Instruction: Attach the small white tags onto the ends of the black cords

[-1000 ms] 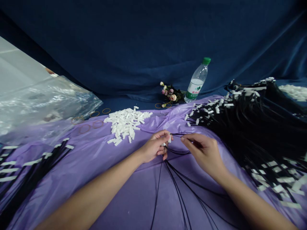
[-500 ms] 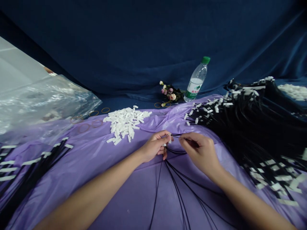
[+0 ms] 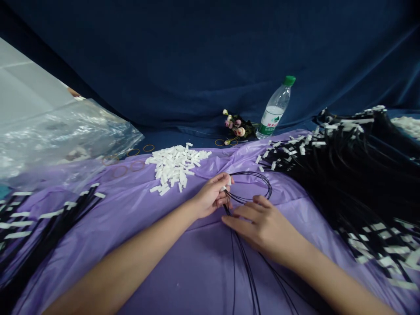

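My left hand (image 3: pixel 213 195) is closed in a pinch on a small white connector (image 3: pixel 229 180) at the ends of several thin black wires. These wires (image 3: pixel 269 186) curve out to the right in a loop and come back to the fingers. Their long tails (image 3: pixel 244 258) run down over the purple sheet toward me. My right hand (image 3: pixel 259 221) is just below the loop, fingers spread, with one fingertip against or very close to the hanging wires. Whether it touches them I cannot tell.
A pile of white connectors (image 3: pixel 177 166) lies beyond my left hand. Black wire bundles with white ends lie at left (image 3: pixel 62 223) and right (image 3: pixel 354 175). Behind are a water bottle (image 3: pixel 272 116), artificial flowers (image 3: pixel 238 129), rubber bands (image 3: pixel 133 152) and a clear plastic bag (image 3: pixel 72 127).
My right hand has let go of the wires by the connector and moved down toward the tails, its fingers opening. The wire loop now stands in full view. The view has shifted slightly.
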Demonstrator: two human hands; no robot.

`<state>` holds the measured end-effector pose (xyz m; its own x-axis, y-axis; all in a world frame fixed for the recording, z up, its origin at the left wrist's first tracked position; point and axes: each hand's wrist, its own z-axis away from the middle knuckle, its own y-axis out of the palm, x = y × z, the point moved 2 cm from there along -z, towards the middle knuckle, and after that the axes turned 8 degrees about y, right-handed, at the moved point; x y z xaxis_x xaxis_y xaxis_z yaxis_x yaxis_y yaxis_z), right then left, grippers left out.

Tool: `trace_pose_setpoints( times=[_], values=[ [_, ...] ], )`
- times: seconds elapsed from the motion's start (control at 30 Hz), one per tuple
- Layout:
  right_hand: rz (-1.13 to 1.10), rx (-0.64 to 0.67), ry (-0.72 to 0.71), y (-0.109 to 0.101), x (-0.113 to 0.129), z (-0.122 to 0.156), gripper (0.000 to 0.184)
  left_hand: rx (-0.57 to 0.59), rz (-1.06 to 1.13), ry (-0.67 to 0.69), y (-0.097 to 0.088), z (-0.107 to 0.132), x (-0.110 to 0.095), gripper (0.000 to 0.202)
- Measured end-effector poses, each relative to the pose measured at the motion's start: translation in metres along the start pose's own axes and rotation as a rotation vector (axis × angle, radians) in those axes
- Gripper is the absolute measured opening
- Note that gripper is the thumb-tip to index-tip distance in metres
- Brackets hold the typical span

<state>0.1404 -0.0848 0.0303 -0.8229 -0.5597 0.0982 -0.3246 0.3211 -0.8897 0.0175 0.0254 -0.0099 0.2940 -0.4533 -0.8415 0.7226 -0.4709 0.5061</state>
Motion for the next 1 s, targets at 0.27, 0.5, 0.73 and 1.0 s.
trace_pose_setpoints(
  times=[0.27,0.5,0.73,1.0],
  values=[
    [-0.328,0.168,0.067,0.0,-0.015,0.007,0.015,-0.031,0.021,0.002,-0.002,-0.001,0.0,0.023],
    [-1.037,-0.428,0.854,-0.017,-0.071,0.022,0.015,0.065,0.029,-0.005,-0.002,-0.001,0.001,0.022],
    [-1.607,-0.834,1.098,-0.016,-0.074,0.017,0.034,0.116,-0.003,0.004,-0.001,0.0,0.003,0.023],
    [-0.793,-0.312,0.902,-0.006,-0.044,0.021,0.014,0.135,-0.044,0.03,0.002,0.002,0.003,0.024]
  ],
)
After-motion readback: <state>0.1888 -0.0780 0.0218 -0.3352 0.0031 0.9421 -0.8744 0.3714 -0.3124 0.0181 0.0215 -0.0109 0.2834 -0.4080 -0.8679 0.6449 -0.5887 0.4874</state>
